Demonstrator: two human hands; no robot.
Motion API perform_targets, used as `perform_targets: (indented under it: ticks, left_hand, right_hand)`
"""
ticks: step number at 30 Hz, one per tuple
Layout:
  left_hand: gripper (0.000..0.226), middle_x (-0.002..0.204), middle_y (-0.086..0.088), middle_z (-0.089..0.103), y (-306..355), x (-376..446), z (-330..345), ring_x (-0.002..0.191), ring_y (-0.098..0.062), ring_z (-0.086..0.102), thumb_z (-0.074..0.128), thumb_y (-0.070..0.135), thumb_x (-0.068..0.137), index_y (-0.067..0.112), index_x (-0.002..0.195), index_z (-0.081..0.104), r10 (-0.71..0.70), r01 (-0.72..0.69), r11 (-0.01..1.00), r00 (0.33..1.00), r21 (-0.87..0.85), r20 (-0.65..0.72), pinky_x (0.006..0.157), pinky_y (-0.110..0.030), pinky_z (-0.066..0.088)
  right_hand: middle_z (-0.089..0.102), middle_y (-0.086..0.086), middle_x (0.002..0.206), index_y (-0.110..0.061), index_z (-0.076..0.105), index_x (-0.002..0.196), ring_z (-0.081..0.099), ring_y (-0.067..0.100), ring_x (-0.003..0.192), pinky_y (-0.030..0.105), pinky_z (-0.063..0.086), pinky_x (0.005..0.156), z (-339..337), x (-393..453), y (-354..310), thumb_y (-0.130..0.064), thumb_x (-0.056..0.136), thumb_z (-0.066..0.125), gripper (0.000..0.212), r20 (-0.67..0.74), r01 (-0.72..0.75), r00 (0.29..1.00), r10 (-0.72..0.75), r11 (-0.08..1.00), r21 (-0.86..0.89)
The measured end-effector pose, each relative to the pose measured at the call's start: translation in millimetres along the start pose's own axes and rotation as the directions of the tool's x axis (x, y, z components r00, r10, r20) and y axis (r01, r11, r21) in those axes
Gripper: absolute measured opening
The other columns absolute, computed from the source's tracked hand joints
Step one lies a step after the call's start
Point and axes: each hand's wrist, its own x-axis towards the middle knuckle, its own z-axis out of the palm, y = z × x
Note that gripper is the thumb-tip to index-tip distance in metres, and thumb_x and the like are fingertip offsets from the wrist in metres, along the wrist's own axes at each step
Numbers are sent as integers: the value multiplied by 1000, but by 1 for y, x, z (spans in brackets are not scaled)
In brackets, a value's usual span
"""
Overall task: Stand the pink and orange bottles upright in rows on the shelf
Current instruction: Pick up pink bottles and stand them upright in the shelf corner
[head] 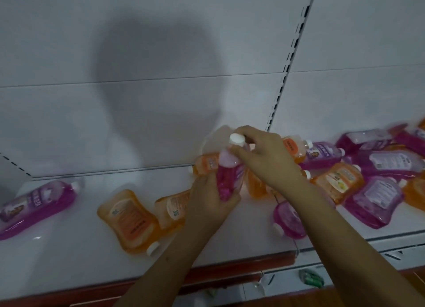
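The left hand (208, 197) grips the lower body of one pink bottle (228, 180), fingers curled round it. The bottle stands roughly upright, cap uppermost, over the middle of the white shelf (69, 256). The right hand (264, 156) pinches the bottle at its neck, just below the white cap (236, 139); thumb and fingers close on it. Both grips are closed on this same bottle.

Other bottles lie flat on the shelf. A pink bottle (36, 206) lies at the far left. Two orange bottles (131, 221) lie side by side left of the hands. A mixed pile of pink and orange bottles (368, 173) lies at the right, touching and overlapping. One small pink bottle (288, 219) lies under the right forearm.
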Motion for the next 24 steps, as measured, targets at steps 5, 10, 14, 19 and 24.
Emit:
perform_targets:
  ticks: [5, 10, 14, 19, 24]
  left_hand:
    - [28, 84, 18, 62, -7, -3, -61, 80, 9, 60, 76, 36, 82, 36, 101, 56, -112, 95, 988, 983, -124, -145, 65, -7, 43]
    - [38, 88, 22, 64, -51, -33, -128, 80, 14, 59, 77, 49, 78, 37, 106, 54, -285, 262, 958, 903, -116, -322, 68, -4, 44]
    - [37, 95, 13, 69, -92, -69, -182, 87, 5, 63, 81, 41, 75, 31, 105, 61, -333, 323, 941, 827, -102, -453, 73, -18, 50]
    - [36, 95, 19, 67, -122, -113, -227, 84, 7, 63, 78, 43, 79, 29, 107, 61, -439, 453, 883, 702, -124, -560, 70, -6, 48]
    - [34, 95, 18, 63, -147, -148, -247, 79, 9, 57, 73, 46, 84, 35, 110, 55, -572, 568, 796, 592, -211, -568, 65, -5, 39]
  right_hand:
    - [70, -8, 94, -24, 68, 100, 63, 8, 89, 26, 51, 79, 13, 30, -56, -39, 88, 67, 19, -23, 75, 997, -73, 991, 113]
    - [69, -9, 88, -23, 67, 94, 63, 8, 86, 30, 50, 80, 76, 46, -112, -34, 85, 70, 15, 83, 185, 974, -210, 953, 241]
    - [67, -6, 81, -20, 66, 91, 62, 13, 79, 34, 49, 76, 136, 47, -165, -33, 81, 72, 17, 175, 279, 925, -339, 914, 295]
    - [69, -3, 83, -23, 65, 92, 63, 17, 80, 37, 51, 74, 201, 38, -219, -41, 80, 72, 23, 285, 356, 847, -449, 877, 323]
    - [67, -4, 83, -25, 65, 97, 63, 18, 81, 31, 49, 70, 250, 20, -258, -40, 85, 66, 19, 412, 372, 773, -483, 871, 321]
